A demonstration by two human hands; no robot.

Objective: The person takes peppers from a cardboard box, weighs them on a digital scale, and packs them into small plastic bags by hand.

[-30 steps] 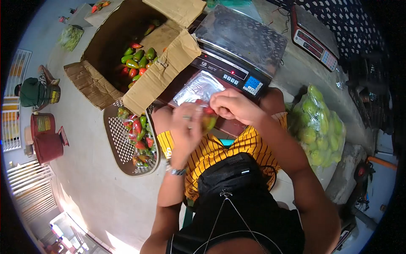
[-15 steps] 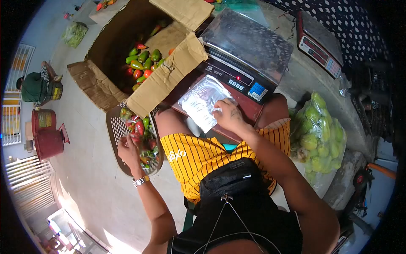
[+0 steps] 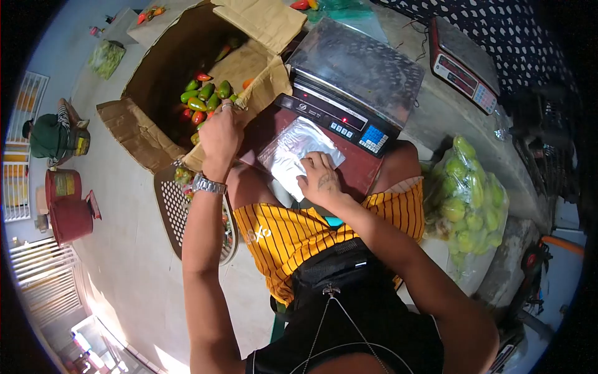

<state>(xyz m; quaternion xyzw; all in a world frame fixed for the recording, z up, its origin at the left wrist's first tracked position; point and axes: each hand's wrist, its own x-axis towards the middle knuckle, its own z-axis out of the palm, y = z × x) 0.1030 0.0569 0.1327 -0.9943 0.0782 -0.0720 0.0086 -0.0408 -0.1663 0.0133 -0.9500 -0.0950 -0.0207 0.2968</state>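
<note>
Here, the left hand [image 3: 220,137], hold unclear, curls its fingers over the near edge of the box [image 3: 268,89] beside peppers [image 3: 197,105]; the right hand [image 3: 322,182], fingers loosely spread, touches slick plastic [image 3: 291,153] that uneven pressure could slide.

Shorts [image 3: 265,234] yellow, black-striped; peppers [image 3: 205,93] green, red; basin [image 3: 168,212] brown-grey; cloth [image 3: 498,50] dark, white-patched.

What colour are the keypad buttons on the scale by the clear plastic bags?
The keypad is mostly blue; it shows best in the head view.
</note>
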